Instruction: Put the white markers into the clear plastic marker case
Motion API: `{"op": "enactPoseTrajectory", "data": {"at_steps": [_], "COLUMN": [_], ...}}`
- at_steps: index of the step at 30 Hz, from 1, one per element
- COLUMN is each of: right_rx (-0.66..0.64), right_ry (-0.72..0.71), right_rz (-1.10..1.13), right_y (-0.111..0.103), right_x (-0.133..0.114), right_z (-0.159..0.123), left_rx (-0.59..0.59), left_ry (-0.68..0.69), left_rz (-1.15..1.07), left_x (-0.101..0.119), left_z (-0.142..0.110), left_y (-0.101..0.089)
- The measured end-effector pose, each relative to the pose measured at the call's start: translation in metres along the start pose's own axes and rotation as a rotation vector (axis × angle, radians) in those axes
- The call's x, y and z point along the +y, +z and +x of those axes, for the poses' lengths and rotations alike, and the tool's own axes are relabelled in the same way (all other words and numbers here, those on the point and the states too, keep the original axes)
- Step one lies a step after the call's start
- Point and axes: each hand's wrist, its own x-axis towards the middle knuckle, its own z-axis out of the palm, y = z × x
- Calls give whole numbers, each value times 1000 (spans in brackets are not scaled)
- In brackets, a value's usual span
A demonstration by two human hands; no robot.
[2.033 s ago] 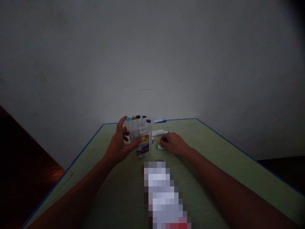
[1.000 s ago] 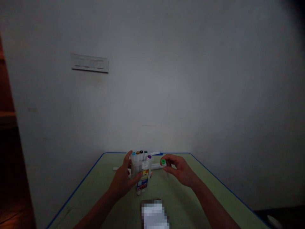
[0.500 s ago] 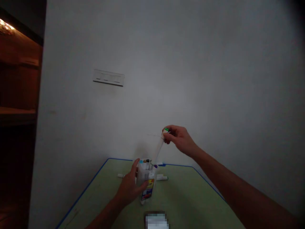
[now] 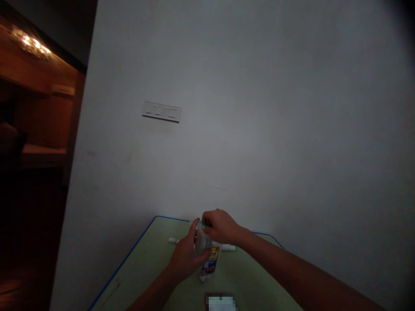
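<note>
A clear plastic container (image 4: 202,242) with a colourful label stands on the table, tilted slightly. My left hand (image 4: 187,255) is wrapped round its left side, thumb across the front. At the container's mouth, my right hand (image 4: 220,225) is closed, fingertips pinched down on a marker that they largely cover. A light blue marker cap (image 4: 201,223) shows at the rim beside those fingers. Other markers inside are hidden by my right hand.
A white marker (image 4: 172,240) lies left of the container and another white marker (image 4: 229,247) lies to its right. A phone-like device (image 4: 221,303) is at the near side of the blue-edged green table (image 4: 136,268). Behind rises a wall with a switch plate (image 4: 161,112).
My right hand has come down and left from above the container to its mouth, bringing the green-capped marker down. My left hand keeps its hold. The view has shifted slightly left.
</note>
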Motion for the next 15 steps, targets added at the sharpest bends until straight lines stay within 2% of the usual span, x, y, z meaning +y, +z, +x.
{"op": "enactPoseTrajectory", "data": {"at_steps": [5, 9, 13, 15], "right_rx": [27, -63, -39, 11], "right_ry": [69, -5, -14, -25], "right_rz": [50, 94, 20, 51], "right_y": [6, 12, 8, 2], "right_x": [1, 7, 10, 21], "right_z": [-2, 3, 4, 6], "left_rx": [15, 1, -16, -29], "left_ry": [-4, -1, -14, -24], "left_rz": [-18, -42, -24, -22], "left_x": [5, 1, 0, 2], "left_z": [-5, -4, -4, -5], "left_y": [-1, 1, 0, -1]}}
